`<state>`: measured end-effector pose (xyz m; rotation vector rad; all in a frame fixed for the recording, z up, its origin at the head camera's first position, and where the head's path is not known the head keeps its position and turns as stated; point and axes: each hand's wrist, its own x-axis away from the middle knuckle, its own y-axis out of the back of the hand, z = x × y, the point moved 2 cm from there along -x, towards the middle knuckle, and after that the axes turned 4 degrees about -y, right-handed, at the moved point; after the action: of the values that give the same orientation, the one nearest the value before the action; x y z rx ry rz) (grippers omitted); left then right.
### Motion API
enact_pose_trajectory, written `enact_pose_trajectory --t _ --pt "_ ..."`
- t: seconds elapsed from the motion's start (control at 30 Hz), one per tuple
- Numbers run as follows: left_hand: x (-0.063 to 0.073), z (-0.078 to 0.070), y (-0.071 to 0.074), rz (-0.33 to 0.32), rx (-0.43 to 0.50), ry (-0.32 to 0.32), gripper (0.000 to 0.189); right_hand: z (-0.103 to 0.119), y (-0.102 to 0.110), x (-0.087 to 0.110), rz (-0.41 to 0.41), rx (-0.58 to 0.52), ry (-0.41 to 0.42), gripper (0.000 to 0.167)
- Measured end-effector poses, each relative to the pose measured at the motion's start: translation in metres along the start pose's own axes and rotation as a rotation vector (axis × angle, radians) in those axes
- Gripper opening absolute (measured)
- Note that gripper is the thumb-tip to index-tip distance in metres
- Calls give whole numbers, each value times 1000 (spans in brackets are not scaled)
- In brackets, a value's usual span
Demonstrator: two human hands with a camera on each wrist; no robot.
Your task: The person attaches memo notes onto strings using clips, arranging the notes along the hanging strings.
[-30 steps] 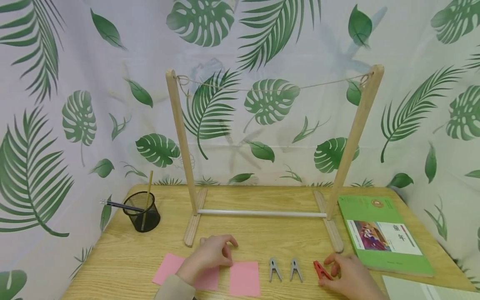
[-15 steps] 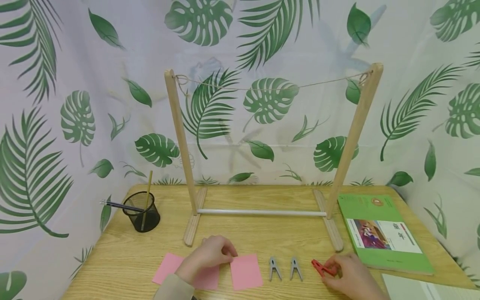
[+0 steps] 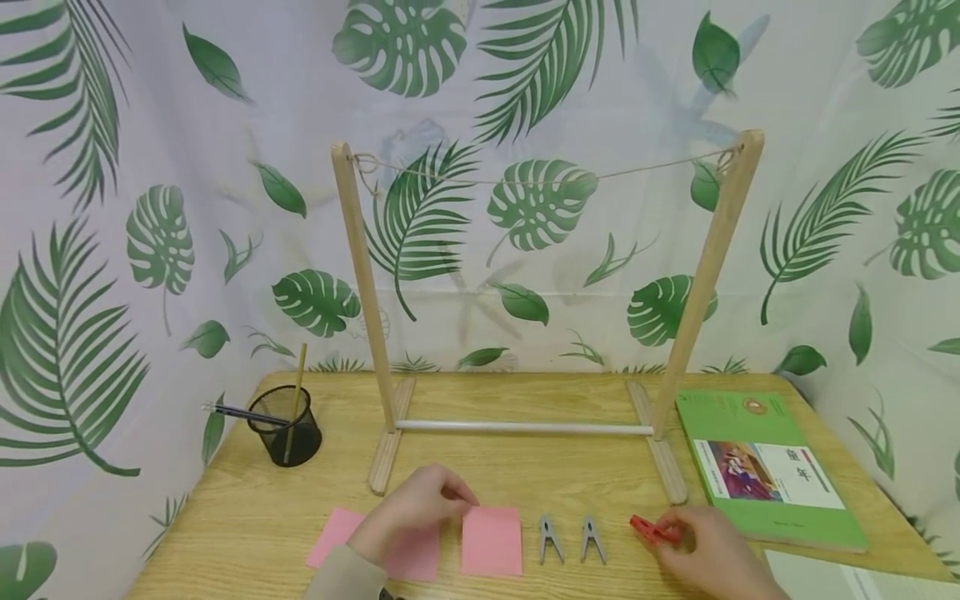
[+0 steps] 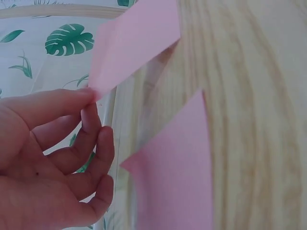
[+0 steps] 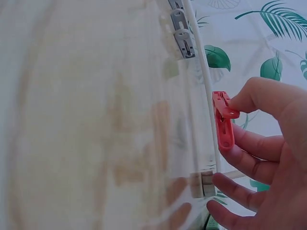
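- Left hand (image 3: 422, 498) is pinching a corner of the pink note (image 3: 492, 543), thumb against finger, the rest loosely curling, in front of the wooden frame (image 3: 363, 287).
- Right hand (image 3: 708, 546) is pinching the red clothespin (image 3: 655, 529) between thumb and fingers, just in front of the frame's right foot.
- The note's looking super light and floppy, probably creasing easily, so I'd be holding it by a corner or edge. It's roughly square, so no real long axis; two sides are running toward the frame.
- The pin's looking like light, stiff, springy plastic, maybe a bit slick; I'd be gripping the handle ends. Its long axis is running mostly parallel to the frame's crossbar, free end pointing left and a touch toward the frame.
- Two gray clothespins (image 3: 550, 537) are lying in front of the frame, slightly right of its middle.
- More pink paper (image 3: 416, 557) is lying in front of the frame's left foot; can't tell if it's one sheet or two.
- Further out on the counter (image 3: 525, 471), a mesh pen cup (image 3: 302, 446) is standing left of the frame, a green book (image 3: 787, 521) lying right.
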<state>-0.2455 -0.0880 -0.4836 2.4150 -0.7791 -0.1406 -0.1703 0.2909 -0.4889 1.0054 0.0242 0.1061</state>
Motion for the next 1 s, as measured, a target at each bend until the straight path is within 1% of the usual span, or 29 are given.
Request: enact_pose_trajectory --t 0.13,0.3,0.5,0.6,0.73,0.83,1.0 --pt "2 0 3 -30 19 1 8 1 7 -1 -22 2 -25 20" --pt "3 -1 10 -79 28 8 8 2 16 -5 -69 -28 -6 17" --pt "1 -4 20 -97 89 -10 9 7 27 -12 -154 -32 17 16" --pt "0 -4 23 -101 109 -9 10 11 33 -15 -153 -25 18 16" --pt "0 -3 28 -113 113 -14 11 22 41 -20 -140 -40 24 19" --pt "0 -3 32 -132 113 -16 11 32 46 -24 -148 -59 50 20" --pt "0 -2 41 -157 149 -21 13 52 56 -32 -169 -116 88 23"
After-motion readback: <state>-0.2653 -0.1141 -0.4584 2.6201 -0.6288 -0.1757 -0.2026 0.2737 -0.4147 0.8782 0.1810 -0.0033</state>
